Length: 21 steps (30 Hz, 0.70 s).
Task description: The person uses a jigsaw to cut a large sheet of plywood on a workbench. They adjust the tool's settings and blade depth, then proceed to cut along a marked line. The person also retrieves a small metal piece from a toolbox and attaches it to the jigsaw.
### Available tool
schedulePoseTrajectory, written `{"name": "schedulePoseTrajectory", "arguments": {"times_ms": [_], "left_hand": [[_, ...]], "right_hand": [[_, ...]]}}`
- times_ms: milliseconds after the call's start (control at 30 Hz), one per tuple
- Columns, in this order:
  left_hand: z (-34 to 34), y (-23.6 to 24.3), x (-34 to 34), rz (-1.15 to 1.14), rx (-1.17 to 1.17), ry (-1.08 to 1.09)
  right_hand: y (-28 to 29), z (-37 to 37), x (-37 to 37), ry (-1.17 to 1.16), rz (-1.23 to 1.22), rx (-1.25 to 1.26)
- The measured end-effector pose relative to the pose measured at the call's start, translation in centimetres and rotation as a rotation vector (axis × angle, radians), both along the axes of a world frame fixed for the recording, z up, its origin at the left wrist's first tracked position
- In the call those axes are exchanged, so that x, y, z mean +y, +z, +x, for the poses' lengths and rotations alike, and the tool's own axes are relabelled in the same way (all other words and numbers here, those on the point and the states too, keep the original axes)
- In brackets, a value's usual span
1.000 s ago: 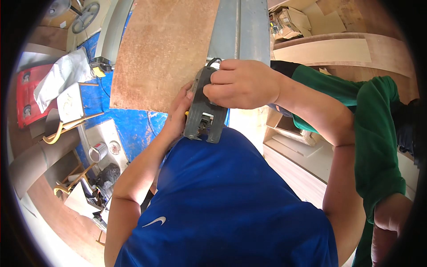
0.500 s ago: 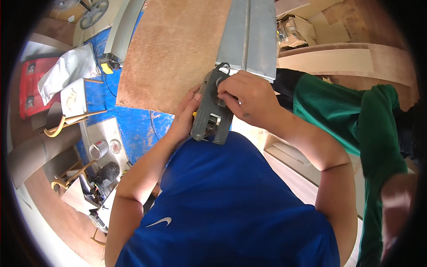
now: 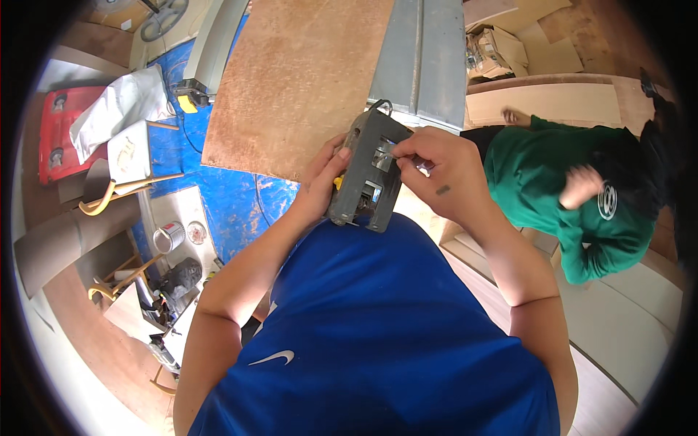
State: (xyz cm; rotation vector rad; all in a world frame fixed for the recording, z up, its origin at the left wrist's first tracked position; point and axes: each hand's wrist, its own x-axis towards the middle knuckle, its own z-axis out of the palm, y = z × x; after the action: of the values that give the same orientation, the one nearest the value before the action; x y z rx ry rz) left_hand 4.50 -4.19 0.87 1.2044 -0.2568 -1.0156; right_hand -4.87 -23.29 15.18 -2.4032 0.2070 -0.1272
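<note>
A dark jigsaw [image 3: 354, 185] rests against my blue-shirted front, its slotted base plate facing up and its cord looping off the far end. My left hand [image 3: 320, 178] is wrapped round its left side, the thumb along the plate's edge. At the plate's right edge, beside the far slot, my right hand [image 3: 445, 171] has thumb and fingers pinched together. Something small and shiny shows by those fingers, too small to name. Just beyond the jigsaw lies a brown plywood board [image 3: 298, 87], with a grey panel [image 3: 441, 65] along its right side.
A person in a green top [image 3: 538, 174] is close on my right. To the left are a blue floor sheet [image 3: 229, 200], a red wheeled item [image 3: 65, 134], a wooden-armed chair [image 3: 109, 192] and a paint can [image 3: 169, 237]. A cardboard box [image 3: 498, 51] stands at far right.
My right hand has drawn back rightward off the jigsaw's base plate, uncovering its far slot. My left hand keeps its hold. The person in green has shifted, now with both hands showing.
</note>
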Motion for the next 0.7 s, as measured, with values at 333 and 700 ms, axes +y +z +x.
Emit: {"name": "schedulePoseTrajectory", "arguments": {"times_ms": [333,700], "left_hand": [[-0.3,-0.1,0.0,-0.031,0.026,0.017],[-0.5,0.2,0.0,-0.008,0.025,0.027]], "right_hand": [[0.5,-0.2,0.8,0.053,-0.254,0.019],[1.6,0.7,2.4,-0.030,-0.179,0.172]]}}
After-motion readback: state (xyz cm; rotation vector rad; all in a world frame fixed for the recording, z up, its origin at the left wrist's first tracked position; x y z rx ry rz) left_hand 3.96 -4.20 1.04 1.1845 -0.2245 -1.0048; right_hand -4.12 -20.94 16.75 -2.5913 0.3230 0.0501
